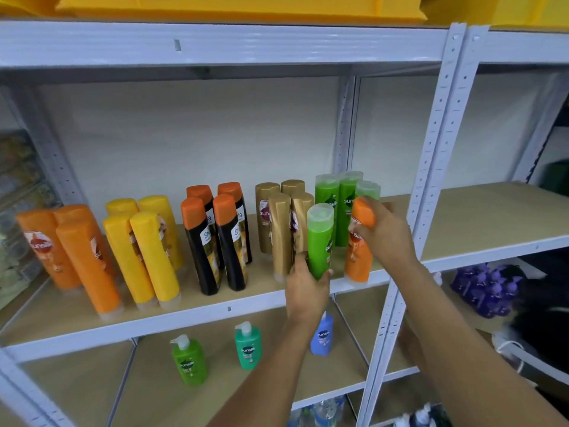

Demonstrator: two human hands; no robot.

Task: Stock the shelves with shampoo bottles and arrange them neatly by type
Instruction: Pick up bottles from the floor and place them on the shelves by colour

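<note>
Shampoo bottles stand in colour groups on the middle shelf: orange ones at the left, then yellow, black with orange caps, gold and green. My left hand grips a green bottle near its base, just in front of the gold group. My right hand holds an orange bottle by its upper part; it stands at the shelf's front right, beside the green group.
A white upright post bounds the bay on the right, with a bare wooden shelf beyond it. Three pump bottles, green, teal and blue, stand on the shelf below. Purple bottles lie low right. Yellow bins sit on top.
</note>
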